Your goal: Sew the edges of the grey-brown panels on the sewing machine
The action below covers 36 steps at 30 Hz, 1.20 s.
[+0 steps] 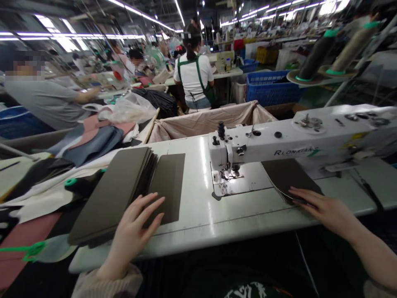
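Observation:
A sewing machine (248, 142) stands on the pale table, its presser foot over the lit metal plate. Left of it a stack of dark olive-grey panels (114, 186) lies beside a flatter panel (169, 182) of the same colour. My left hand (136, 227) is over the near end of these, fingers spread, with nothing seen in its grasp. At the right, under the machine's arm, more dark panels (288, 174) lie with their left edge curling up. My right hand (322, 207) grips their near edge, fingers on top; its thumb is hidden.
Cut pieces in blue and pink (93, 138) and a dark thread cone (82, 184) lie at the left. A cloth-lined bin (201, 122) is behind the table. Thread cones (319, 54) stand upper right. Co-workers sit beyond, one in a white shirt (194, 74), near a blue crate (269, 87).

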Motion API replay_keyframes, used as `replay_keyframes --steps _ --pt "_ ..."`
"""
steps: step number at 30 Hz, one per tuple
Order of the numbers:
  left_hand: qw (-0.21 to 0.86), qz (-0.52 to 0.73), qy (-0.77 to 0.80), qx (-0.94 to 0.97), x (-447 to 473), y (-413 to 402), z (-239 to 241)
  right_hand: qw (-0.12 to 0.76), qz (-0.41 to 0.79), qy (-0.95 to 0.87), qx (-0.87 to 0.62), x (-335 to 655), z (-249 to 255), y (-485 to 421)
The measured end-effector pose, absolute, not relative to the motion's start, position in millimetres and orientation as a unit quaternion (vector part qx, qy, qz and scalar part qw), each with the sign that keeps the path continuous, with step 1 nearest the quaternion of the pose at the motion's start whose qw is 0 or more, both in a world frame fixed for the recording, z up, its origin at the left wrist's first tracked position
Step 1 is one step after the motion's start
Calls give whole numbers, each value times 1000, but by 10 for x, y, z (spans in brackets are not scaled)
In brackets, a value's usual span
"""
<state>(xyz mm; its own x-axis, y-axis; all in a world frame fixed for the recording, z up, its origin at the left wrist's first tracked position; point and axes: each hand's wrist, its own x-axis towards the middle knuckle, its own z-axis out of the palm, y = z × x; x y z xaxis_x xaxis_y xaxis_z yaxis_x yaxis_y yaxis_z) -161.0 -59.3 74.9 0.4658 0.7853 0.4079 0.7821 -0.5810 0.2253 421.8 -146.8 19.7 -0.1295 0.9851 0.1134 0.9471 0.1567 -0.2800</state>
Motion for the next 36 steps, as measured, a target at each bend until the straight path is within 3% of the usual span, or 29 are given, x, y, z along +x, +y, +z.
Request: replay_keyframes --steps 4,6,9,13,15,19,24,36 --pt "116 245 393 879 -880 -605 658 181 41 -780 -597 3838 528 -1560" --pt "186 246 370 876 -470 -615 632 198 93 -812 -541 3357 716 -1623" --pt "263 228 318 882 134 -649 552 151 238 -852 -440 2519 885 -1680" --pt "241 136 223 934 560 -751 258 130 431 -828 -335 1881 812 -1590" --pt "211 101 212 949 491 -832 112 157 465 -807 -329 1855 694 -1449" --pt "172 96 306 932 25 -973 44 225 333 -804 -439 2044 419 -1016" --pt "140 93 362 917 -335 -848 165 145 110 -803 -567 2159 168 -564" --pt "150 115 360 914 -33 -210 218 168 74 -788 -587 2222 -20 -572"
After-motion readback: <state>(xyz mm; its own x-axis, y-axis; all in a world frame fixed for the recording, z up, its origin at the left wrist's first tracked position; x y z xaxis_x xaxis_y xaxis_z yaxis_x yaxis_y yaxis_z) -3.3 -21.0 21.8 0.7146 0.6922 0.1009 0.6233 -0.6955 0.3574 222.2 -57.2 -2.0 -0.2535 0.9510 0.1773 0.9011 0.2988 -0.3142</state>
